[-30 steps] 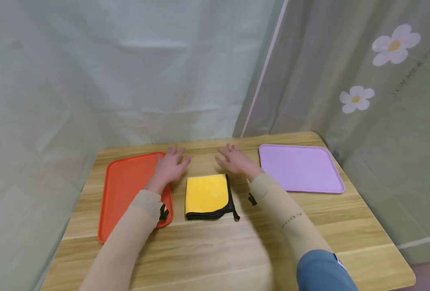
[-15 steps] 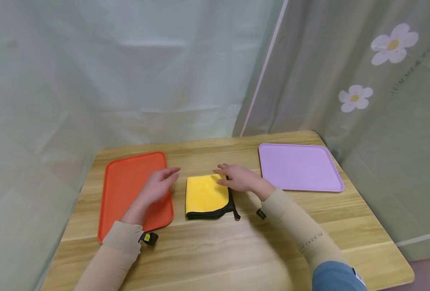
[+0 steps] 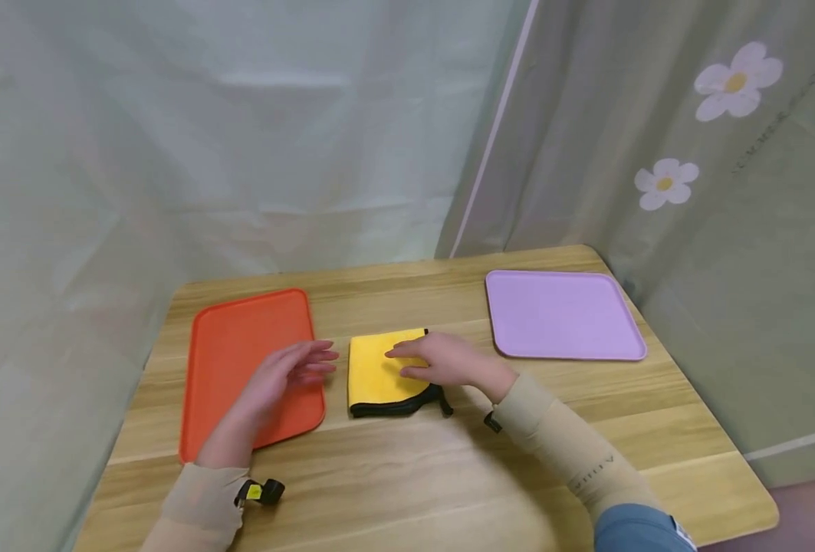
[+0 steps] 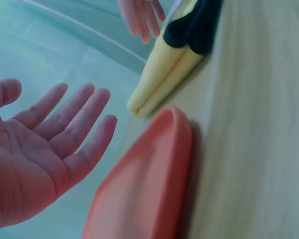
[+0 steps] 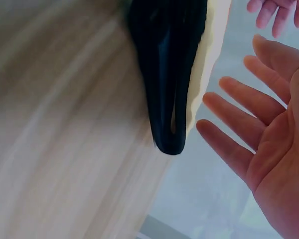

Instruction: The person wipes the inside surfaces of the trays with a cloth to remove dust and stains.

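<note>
Curtains (image 3: 276, 146) (partly flowered) hang behind a wood-grain table (image 3: 393, 483) bearing yellow cloth (image 3: 372, 376).

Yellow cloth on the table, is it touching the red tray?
Apart. The head view shows a strip of the wooden table between the yellow cloth and the red tray.

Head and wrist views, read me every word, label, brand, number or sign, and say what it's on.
Nothing is clearly legible.
Curtain: slanting dark lettering, too blurred to read.
Beige right sleeve: dark print, too blurred to read.
Blue sleeve: white tag, too small to read.
Yellow wristband patch: too small to tell.
Yellow cloth, red tray, purple tray: no text visible.
</note>
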A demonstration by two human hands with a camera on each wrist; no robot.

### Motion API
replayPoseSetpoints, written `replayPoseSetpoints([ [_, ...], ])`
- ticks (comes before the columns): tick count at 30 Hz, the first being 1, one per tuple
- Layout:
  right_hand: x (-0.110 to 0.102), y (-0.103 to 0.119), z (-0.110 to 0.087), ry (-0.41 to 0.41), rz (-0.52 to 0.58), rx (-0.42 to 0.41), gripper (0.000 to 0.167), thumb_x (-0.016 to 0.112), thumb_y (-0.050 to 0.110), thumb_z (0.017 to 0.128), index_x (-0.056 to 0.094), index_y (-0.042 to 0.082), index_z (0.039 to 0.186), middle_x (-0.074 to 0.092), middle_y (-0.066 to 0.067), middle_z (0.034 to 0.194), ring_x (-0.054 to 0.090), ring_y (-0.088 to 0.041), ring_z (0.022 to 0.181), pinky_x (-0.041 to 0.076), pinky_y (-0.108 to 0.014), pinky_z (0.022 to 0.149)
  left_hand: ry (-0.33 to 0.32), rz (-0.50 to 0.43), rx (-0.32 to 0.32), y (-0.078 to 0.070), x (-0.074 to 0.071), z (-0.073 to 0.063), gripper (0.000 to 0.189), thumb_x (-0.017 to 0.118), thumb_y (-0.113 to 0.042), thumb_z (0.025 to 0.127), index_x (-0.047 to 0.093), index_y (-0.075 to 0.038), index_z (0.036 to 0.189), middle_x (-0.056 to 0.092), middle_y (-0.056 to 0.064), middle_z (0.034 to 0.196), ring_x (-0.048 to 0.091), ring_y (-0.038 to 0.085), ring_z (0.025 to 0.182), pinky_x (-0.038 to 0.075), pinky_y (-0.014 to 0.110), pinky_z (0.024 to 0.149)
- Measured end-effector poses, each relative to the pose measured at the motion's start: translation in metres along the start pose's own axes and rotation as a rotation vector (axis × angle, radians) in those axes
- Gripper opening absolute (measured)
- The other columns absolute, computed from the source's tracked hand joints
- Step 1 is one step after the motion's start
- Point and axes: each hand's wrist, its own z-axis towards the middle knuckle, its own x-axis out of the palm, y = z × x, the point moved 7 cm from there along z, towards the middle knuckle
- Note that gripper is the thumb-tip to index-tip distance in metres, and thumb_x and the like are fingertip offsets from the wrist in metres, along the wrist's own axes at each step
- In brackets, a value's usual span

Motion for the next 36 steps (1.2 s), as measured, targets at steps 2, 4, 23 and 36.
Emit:
replayPoseSetpoints([
  [2, 0.001, 0.005, -0.001, 0.005, -0.016, -0.009, 0.045, 0.066, 0.032, 0.109, 0.064, 0.015, 0.150, 0.065, -0.002, 0.148, 0.062, -0.021, 0.135, 0.049, -0.038, 0.114, -0.001, -0.032, 0.000, 0.004, -0.001, -0.003, 0.060, 0.040, -0.040, 0.117, 0.051, 0.008, 0.151, 0.055, 0.035, 0.149, 0.062, 0.046, 0.131, 0.055, 0.046, 0.106],
  [4, 0.003, 0.009, -0.003, 0.016, -0.033, -0.005, 0.047, 0.066, 0.035, 0.109, 0.062, 0.016, 0.151, 0.063, -0.003, 0.151, 0.059, -0.022, 0.139, 0.047, -0.039, 0.115, -0.002, -0.039, 0.005, 0.007, -0.003, -0.007, 0.062, 0.038, -0.041, 0.118, 0.049, 0.010, 0.151, 0.056, 0.035, 0.148, 0.064, 0.044, 0.130, 0.056, 0.046, 0.105],
  [23, 0.032, 0.026, -0.005, 0.171, -0.136, 0.043, 0.099, 0.075, 0.058, 0.096, 0.022, 0.025, 0.172, 0.020, -0.012, 0.177, 0.023, -0.037, 0.161, 0.032, -0.047, 0.126, 0.010, -0.058, 0.068, 0.006, 0.001, -0.026, 0.063, 0.027, -0.039, 0.120, 0.051, 0.012, 0.147, 0.069, 0.021, 0.137, 0.069, 0.039, 0.123, 0.059, 0.044, 0.100],
  [36, 0.035, 0.033, 0.010, 0.178, -0.187, 0.044, 0.100, 0.076, 0.062, 0.094, 0.024, 0.027, 0.172, 0.020, -0.007, 0.177, 0.021, -0.034, 0.162, 0.035, -0.044, 0.124, 0.019, -0.023, 0.036, 0.008, 0.003, -0.030, 0.071, 0.024, -0.046, 0.119, 0.046, 0.013, 0.152, 0.059, 0.036, 0.144, 0.069, 0.039, 0.123, 0.059, 0.043, 0.100],
])
